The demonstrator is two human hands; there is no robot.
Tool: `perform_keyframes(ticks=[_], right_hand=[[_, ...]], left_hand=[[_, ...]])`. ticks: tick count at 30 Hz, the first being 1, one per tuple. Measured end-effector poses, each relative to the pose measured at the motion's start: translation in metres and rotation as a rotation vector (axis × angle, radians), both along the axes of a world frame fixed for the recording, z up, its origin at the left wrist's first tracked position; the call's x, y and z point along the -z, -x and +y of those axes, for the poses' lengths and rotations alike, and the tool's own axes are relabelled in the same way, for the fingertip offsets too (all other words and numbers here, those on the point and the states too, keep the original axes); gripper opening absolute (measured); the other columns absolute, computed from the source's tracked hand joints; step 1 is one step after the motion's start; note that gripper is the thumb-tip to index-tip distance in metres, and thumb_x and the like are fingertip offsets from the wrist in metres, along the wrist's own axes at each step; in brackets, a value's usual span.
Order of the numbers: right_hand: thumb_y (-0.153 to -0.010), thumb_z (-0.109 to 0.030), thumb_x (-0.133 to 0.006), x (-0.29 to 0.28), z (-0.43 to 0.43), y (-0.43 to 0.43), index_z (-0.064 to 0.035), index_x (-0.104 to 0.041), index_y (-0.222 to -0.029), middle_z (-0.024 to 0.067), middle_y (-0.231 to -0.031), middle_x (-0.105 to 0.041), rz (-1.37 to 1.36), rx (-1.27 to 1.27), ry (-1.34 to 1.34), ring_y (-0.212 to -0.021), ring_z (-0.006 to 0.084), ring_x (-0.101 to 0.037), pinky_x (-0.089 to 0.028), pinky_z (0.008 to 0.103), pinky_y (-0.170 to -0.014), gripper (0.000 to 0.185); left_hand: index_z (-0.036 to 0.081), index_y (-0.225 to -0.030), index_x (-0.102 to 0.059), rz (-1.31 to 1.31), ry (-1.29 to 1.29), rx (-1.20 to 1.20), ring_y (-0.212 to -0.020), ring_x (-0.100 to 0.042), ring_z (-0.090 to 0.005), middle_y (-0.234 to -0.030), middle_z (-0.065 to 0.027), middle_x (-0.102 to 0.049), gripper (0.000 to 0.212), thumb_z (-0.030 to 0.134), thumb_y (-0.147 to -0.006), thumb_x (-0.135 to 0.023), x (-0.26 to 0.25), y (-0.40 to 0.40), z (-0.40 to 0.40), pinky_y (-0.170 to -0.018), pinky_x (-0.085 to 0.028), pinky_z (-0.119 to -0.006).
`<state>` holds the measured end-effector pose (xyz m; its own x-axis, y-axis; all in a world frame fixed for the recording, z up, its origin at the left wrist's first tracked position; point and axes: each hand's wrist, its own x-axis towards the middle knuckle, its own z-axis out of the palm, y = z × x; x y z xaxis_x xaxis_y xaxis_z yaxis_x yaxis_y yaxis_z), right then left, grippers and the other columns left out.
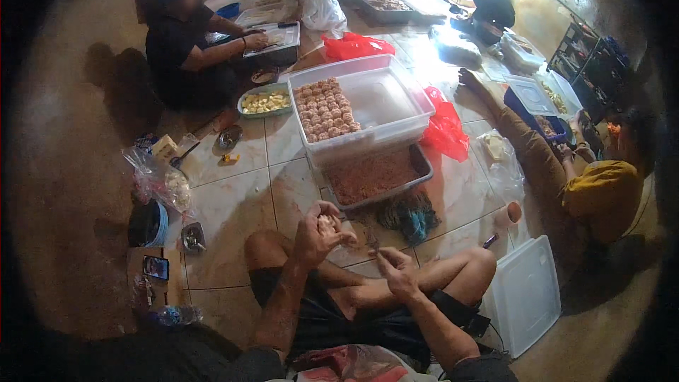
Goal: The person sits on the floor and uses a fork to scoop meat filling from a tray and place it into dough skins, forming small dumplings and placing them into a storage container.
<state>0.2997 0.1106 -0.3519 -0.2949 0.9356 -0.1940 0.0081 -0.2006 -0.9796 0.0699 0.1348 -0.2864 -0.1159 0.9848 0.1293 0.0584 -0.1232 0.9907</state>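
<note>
My left hand (317, 239) is raised in front of my crossed legs, its fingers curled round a pale pink lump (328, 224), which looks like ground filling or dough. To its right, my right hand (395, 270) has thumb and fingertips together at some thin dark strands or a thin tool; which of these I cannot tell. Just beyond my hands stands a grey tray of reddish-brown crumbly filling (371, 175). A translucent plastic bin (366, 138) rests partly over it, with rows of pinkish balls (324, 109) along its left side. Blue-green netting or string (416, 217) lies against the tray.
A dish of yellow chunks (265, 102), red plastic bags (447, 124) and a brown cup (508, 215) stand on the tiles. A white lid (528, 292) leans at my right knee. At left lie a phone (156, 267) and a small bowl (193, 237). Several people sit around.
</note>
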Motion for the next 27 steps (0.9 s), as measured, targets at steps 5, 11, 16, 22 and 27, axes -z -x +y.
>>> perform_keyframes(ticks=[5,11,16,22,27], right_hand=[[-0.103,-0.009,-0.061,0.012,-0.009,0.021,-0.0005,-0.070,-0.116,-0.0042,-0.085,-0.059,0.291,-0.168,0.107,-0.077,0.0063,-0.053,-0.049,0.0271,-0.074,0.018],[-0.102,-0.001,-0.058,0.009,-0.003,0.054,0.0017,-0.070,-0.111,0.0024,-0.098,-0.061,-0.039,0.041,-0.372,-0.083,0.0089,-0.055,-0.048,0.0270,-0.078,0.016],[-0.102,-0.002,-0.058,-0.005,-0.009,0.018,0.0006,-0.072,-0.114,0.0019,-0.097,-0.061,0.028,0.000,-0.159,-0.082,0.0089,-0.054,-0.045,0.0241,-0.073,0.018],[-0.102,-0.003,-0.058,0.012,-0.020,0.035,0.0023,-0.071,-0.115,-0.0006,-0.094,-0.055,0.283,-0.121,0.027,-0.080,0.0066,-0.049,-0.041,0.0244,-0.069,0.019],[-0.100,-0.001,-0.059,0.017,-0.018,0.065,0.0032,-0.068,-0.115,0.0068,-0.100,-0.059,0.197,0.037,-0.258,-0.087,0.0152,-0.058,-0.048,0.0318,-0.072,0.019]], left_hand=[[0.004,-0.092,-0.059,-0.016,0.040,0.089,-0.066,-0.056,-0.0043,-0.076,0.0008,-0.061,0.037,0.016,-0.079,-0.092,0.008,-0.004,0.002,-0.058,-0.050,-0.023],[0.002,-0.089,-0.058,0.068,-0.016,-0.054,-0.065,-0.061,-0.0070,-0.079,-0.0029,-0.065,0.028,0.006,-0.084,-0.085,0.044,-0.016,0.002,-0.060,-0.056,-0.025],[0.002,-0.088,-0.057,-0.121,-0.011,-0.002,-0.066,-0.061,-0.0070,-0.078,-0.0011,-0.064,0.029,0.005,-0.081,-0.086,0.008,0.005,-0.004,-0.061,-0.057,-0.025],[0.005,-0.085,-0.058,0.057,-0.020,-0.016,-0.062,-0.048,-0.0021,-0.067,0.0034,-0.053,0.045,0.028,-0.073,-0.096,0.000,0.000,-0.004,-0.054,-0.044,-0.022],[0.005,-0.088,-0.057,0.218,-0.128,-0.164,-0.057,-0.046,-0.0028,-0.062,0.0058,-0.050,0.056,0.043,-0.071,-0.095,0.040,-0.017,-0.004,-0.049,-0.042,-0.024]])
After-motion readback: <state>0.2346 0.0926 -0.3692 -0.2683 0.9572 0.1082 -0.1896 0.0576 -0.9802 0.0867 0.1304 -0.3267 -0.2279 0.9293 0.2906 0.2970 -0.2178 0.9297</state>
